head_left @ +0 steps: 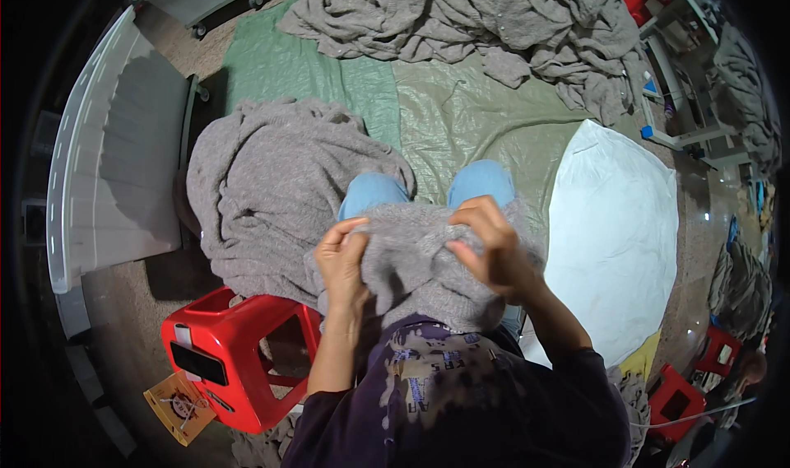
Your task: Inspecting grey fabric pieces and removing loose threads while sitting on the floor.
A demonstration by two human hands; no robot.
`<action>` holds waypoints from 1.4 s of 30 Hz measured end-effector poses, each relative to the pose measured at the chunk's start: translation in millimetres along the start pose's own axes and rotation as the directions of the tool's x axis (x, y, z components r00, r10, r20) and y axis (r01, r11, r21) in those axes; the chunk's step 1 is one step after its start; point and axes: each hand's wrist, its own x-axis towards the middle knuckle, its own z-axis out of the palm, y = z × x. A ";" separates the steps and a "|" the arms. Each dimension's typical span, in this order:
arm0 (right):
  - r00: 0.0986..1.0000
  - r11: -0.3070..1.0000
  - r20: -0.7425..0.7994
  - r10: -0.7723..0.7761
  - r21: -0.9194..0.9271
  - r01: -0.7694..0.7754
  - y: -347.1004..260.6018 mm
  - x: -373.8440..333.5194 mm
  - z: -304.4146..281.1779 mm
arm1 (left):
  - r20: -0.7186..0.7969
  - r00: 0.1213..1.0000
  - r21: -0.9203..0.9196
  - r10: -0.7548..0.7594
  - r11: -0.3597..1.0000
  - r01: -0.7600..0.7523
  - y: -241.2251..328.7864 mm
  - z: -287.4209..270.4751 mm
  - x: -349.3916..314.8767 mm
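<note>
A grey knit garment (411, 258) lies across my lap, over my knees in light blue trousers. My left hand (341, 260) pinches its edge between thumb and fingers. On the other side, my right hand (496, 250) has bent fingers gripping the same knit, its thumb lower down and a little apart from the forefinger. The cloth between both hands is slightly drawn out and partly blurred. Beside my left knee rises a big heap of the same grey knitwear (276, 188), which reaches up to the garment on my lap.
A red plastic stool (247, 394) at lower left carries a dark phone (198, 363). A white plastic bin (123, 163) stands at left. More knitwear (494, 15) lies piled on the green tarp (485, 130) ahead. A white sack (613, 237) lies to my right, near a metal frame (691, 135).
</note>
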 end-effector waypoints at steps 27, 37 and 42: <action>0.939 0.889 -0.016 -0.344 -0.328 0.320 -33.7 -8.5 18.3 | 0.363 0.928 -0.078 -0.086 0.989 0.122 26.1 24.1 -38.1; 0.920 0.912 -0.108 -0.376 -0.218 0.347 -32.6 -0.8 21.7 | 0.358 0.925 -0.148 -0.125 0.971 0.189 23.2 24.7 -36.5; 0.930 0.897 -0.056 -0.364 -0.292 0.333 -29.0 -5.8 21.5 | 0.374 0.915 -0.191 -0.152 0.953 0.236 21.7 23.4 -36.8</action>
